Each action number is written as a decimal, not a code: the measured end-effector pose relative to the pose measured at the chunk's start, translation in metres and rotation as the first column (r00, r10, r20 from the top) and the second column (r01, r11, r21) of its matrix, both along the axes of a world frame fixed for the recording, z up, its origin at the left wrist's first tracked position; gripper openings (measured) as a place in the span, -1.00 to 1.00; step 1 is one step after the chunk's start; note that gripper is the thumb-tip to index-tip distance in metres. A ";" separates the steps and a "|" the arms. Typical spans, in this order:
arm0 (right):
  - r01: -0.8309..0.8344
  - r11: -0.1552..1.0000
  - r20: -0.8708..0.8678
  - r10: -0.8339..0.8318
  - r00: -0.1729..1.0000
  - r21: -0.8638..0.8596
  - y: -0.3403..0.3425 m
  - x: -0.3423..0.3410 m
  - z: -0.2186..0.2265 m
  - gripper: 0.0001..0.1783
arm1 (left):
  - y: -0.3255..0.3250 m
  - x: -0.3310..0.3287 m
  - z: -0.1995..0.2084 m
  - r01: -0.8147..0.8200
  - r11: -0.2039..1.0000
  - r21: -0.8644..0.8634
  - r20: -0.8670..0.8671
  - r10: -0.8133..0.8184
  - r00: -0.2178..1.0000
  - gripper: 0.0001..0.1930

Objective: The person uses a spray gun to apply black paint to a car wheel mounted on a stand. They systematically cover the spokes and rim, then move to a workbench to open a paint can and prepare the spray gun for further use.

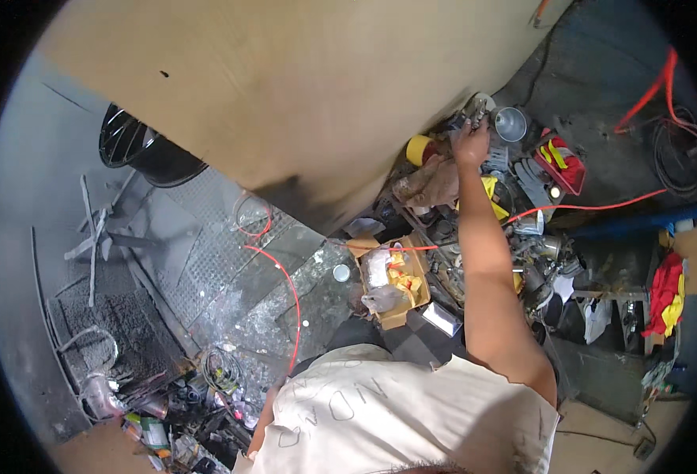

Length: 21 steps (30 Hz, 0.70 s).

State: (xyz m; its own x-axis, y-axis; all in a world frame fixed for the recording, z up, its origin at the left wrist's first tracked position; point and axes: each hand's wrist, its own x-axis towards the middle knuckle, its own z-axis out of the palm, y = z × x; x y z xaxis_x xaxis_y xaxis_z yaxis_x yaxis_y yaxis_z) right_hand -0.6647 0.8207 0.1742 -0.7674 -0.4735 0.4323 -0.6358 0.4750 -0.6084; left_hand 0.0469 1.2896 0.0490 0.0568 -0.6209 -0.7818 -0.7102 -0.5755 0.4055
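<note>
My right arm stretches forward over a cluttered bench. At its end my right hand (470,147) is among the items at the back, its fingers closed around a small silver metal piece (480,113) whose kind I cannot make out. Just right of the fingers is a shiny metal cup (510,124) with its mouth showing. A yellow roll (420,150) lies left of the hand, with a brown crumpled sheet (429,185) below it. Only a strip of my left arm shows beside my pale shirt; the left hand is hidden.
A large beige panel (285,87) spans the top. A cardboard box (397,316) with yellow scraps stands near me. Red hose (295,300) crosses the floor and bench. A red bin (574,175) sits at right; a black wheel rim (163,162) is at left.
</note>
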 end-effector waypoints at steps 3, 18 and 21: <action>-0.028 0.976 -0.033 0.021 0.999 -0.214 0.017 0.021 0.048 -0.44 | 0.009 0.019 -0.009 0.102 0.982 -0.160 0.020 -0.100 0.995 -0.64; -0.211 0.533 0.231 0.644 0.730 -0.819 0.078 -0.006 0.192 -0.57 | 0.119 0.082 -0.037 -0.444 0.894 -0.056 -0.483 0.365 0.796 -0.74; -0.163 0.851 0.002 0.190 0.982 -0.498 0.102 0.017 0.195 -0.45 | 0.133 0.083 0.030 -0.335 0.904 -0.265 -0.320 0.245 0.915 -0.76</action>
